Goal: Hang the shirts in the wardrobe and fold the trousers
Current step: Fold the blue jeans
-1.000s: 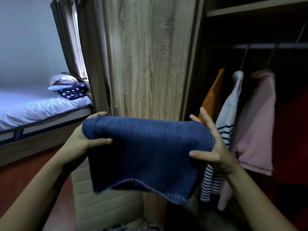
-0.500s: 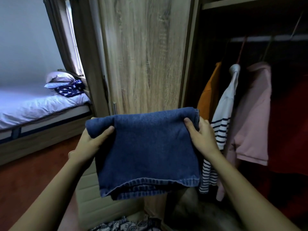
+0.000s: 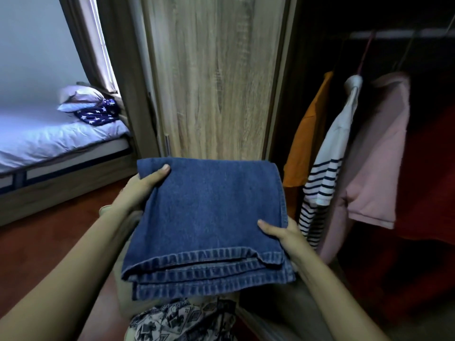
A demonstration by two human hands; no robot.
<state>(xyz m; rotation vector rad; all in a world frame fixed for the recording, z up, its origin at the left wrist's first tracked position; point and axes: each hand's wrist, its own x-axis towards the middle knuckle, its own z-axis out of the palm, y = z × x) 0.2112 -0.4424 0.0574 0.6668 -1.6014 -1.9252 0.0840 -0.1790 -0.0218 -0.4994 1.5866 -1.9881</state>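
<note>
— Bedroom, open wardrobe (image 3: 214, 77): four shirts (image 3: 327, 168) hung already?
— Seems so. Jeans (image 3: 206, 222) folded flat, held before the door; left hand (image 3: 138, 190) and right hand (image 3: 283, 235) pinching opposite edges. Unplaced yet; patterned cloth (image 3: 182, 318) waiting below.

bed (image 3: 61, 141), pillow (image 3: 81, 97), starred cloth (image 3: 98, 115)

Blue denim trousers (image 3: 209, 217) folded into flat stacked rectangle, hems nearest camera, before wardrobe (image 3: 214, 77).

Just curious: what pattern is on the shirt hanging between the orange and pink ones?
Navy stripes on white, clearest in the head view.
</note>
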